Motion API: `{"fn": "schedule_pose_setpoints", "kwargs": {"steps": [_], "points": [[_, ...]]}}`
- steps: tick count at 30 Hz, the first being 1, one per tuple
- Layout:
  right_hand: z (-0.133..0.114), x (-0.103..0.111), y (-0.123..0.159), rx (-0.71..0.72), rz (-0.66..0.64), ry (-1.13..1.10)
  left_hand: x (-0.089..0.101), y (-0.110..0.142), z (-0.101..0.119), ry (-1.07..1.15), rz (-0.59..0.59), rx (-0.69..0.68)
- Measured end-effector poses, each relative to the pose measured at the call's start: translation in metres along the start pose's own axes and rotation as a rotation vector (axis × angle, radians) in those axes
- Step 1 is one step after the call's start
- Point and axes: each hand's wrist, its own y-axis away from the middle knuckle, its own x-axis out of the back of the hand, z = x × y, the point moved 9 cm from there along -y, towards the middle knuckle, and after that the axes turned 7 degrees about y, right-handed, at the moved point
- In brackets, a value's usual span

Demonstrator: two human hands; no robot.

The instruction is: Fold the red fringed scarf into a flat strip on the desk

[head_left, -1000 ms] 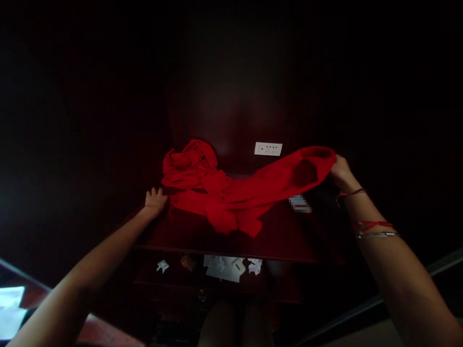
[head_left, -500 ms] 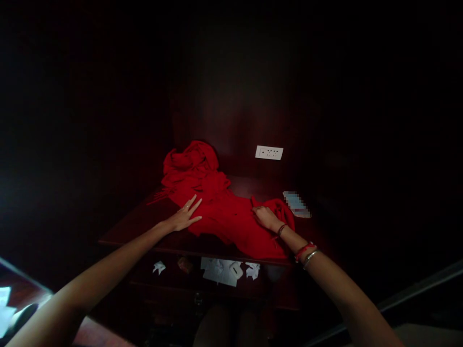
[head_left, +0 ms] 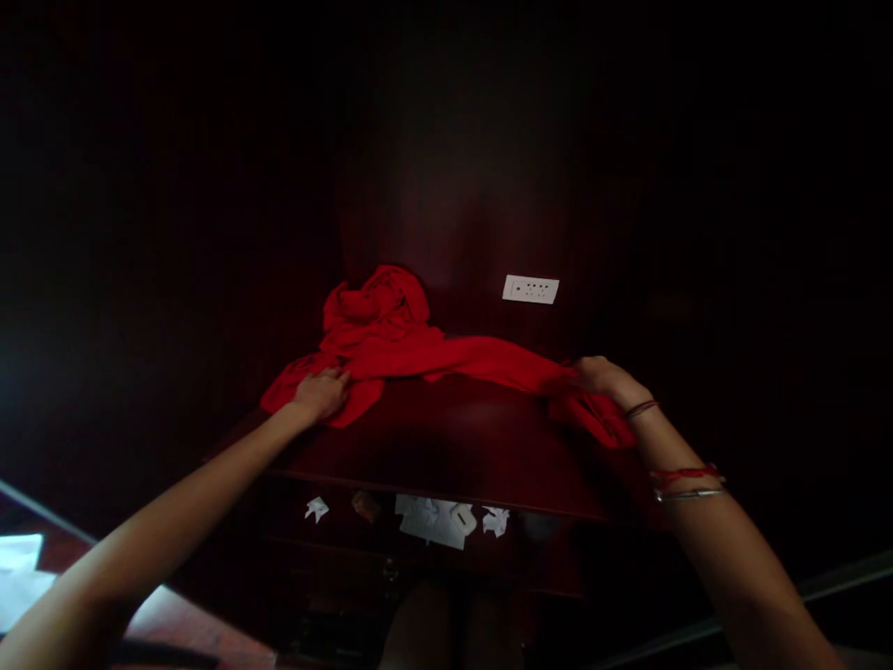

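Observation:
A long red cloth [head_left: 481, 358] is stretched across the back of the dark wooden desk [head_left: 460, 447], with its bulk bunched in loose folds at the far left. My left hand [head_left: 322, 393] is closed on the cloth's left part, fingers curled down into it. At the other end, my right hand [head_left: 601, 375] grips the cloth, and a loose flap hangs below the fingers. Between the hands the cloth is drawn into a narrow band. The fingertips of my right hand are partly hidden and a little blurred.
A white socket plate [head_left: 530, 289] is on the dark wall behind. Under the desktop, an open shelf holds crumpled white paper [head_left: 316, 509], a brownish lump [head_left: 365, 505], flat paper sheets [head_left: 433, 532] and a small white case [head_left: 462, 518]. A lit reddish surface shows at lower left.
My right hand has pulled the cloth right and back, lifting it off the desk's front. My left hand went from spread flat to closed, slightly left. The phone at right is now hidden.

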Motion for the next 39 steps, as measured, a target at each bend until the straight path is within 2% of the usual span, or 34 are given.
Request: {"fn": "schedule_pose_setpoints", "kwargs": {"steps": [2,3,5,8,11,14,16,18,20,22,23,25,27,28,30,32,35,37,39], "points": [[-0.043,-0.031,0.001,0.088,-0.122,0.003,-0.013,-0.005,0.054,-0.009,-0.082,-0.175],[-0.068,-0.05,0.005,0.183,-0.229,0.038,-0.018,-0.007,0.074,-0.001,-0.114,-0.225],[-0.101,-0.077,0.013,0.243,-0.336,0.081,-0.026,-0.009,0.094,0.009,-0.142,-0.236],[-0.121,-0.1,0.023,0.23,-0.355,0.094,-0.028,-0.008,0.1,0.009,-0.101,-0.24],[-0.124,-0.111,0.026,0.221,-0.317,0.092,-0.021,0.0,0.108,0.091,-0.067,-0.357],[-0.143,-0.11,0.022,0.319,-0.228,0.002,-0.004,0.011,0.132,0.349,-0.086,-0.524],[-0.167,-0.107,0.021,0.449,-0.23,-0.144,0.016,0.008,0.141,0.531,-0.037,-0.518],[-0.185,-0.102,0.018,0.541,-0.279,-0.277,0.04,-0.002,0.142,0.648,0.071,-0.46],[-0.187,-0.091,0.011,0.545,-0.299,-0.362,0.06,-0.013,0.137,0.655,0.164,-0.413],[-0.167,-0.075,-0.002,0.457,-0.257,-0.401,0.067,-0.022,0.129,0.533,0.207,-0.36],[-0.152,-0.067,-0.009,0.383,-0.219,-0.407,0.064,-0.025,0.124,0.442,0.208,-0.326],[-0.115,-0.058,-0.018,0.204,-0.158,-0.305,0.045,-0.024,0.119,0.271,0.165,-0.284],[-0.09,-0.058,-0.016,0.076,-0.139,-0.18,0.013,-0.016,0.121,0.185,0.058,-0.294],[-0.086,-0.061,-0.01,0.051,-0.143,-0.139,-0.006,-0.011,0.125,0.179,-0.022,-0.317],[-0.096,-0.072,0.005,0.111,-0.175,-0.096,-0.039,-0.001,0.131,0.199,-0.157,-0.336],[-0.122,-0.086,0.025,0.254,-0.233,-0.043,-0.053,0.002,0.135,0.235,-0.178,-0.358],[-0.147,-0.106,0.041,0.333,-0.365,0.02,-0.041,-0.003,0.134,0.274,-0.083,-0.404],[-0.151,-0.11,0.035,0.303,-0.441,0.022,-0.024,-0.01,0.129,0.292,-0.013,-0.435],[-0.155,-0.106,0.018,0.28,-0.465,-0.007,-0.007,-0.018,0.123,0.273,0.063,-0.449]]}}
